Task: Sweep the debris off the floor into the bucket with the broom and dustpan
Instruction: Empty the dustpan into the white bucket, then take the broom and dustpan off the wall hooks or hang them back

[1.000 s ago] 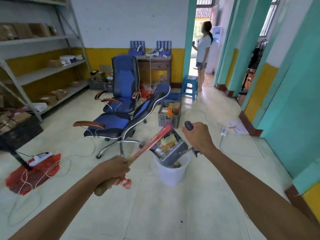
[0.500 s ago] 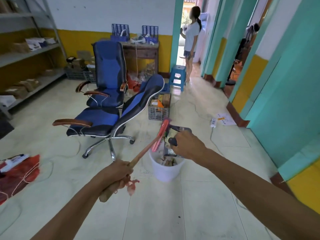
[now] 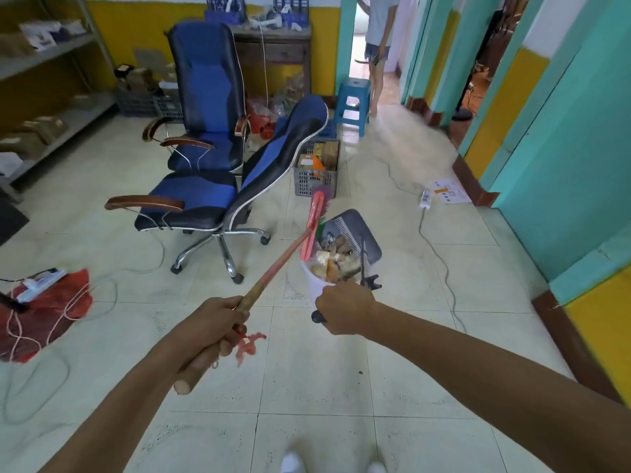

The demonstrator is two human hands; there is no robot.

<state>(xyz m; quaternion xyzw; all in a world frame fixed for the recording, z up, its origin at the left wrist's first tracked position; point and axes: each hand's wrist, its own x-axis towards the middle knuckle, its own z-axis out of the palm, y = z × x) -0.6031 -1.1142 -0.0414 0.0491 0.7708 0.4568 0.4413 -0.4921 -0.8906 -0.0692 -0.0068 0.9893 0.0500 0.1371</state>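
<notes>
Head view: my left hand (image 3: 215,322) is fisted around the broom (image 3: 273,271) handle. My right hand (image 3: 345,310) grips the dustpan (image 3: 355,230) handle, tipped over the bucket (image 3: 316,285).

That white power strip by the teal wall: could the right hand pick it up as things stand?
Probably not. The right hand is shut on the dustpan handle over the bucket, and the power strip lies well beyond on the floor.

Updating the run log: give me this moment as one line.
left hand: grips wooden-handled red broom | right hand: holds grey plastic dustpan tipped over white plastic bucket | debris: at bucket mouth
</notes>
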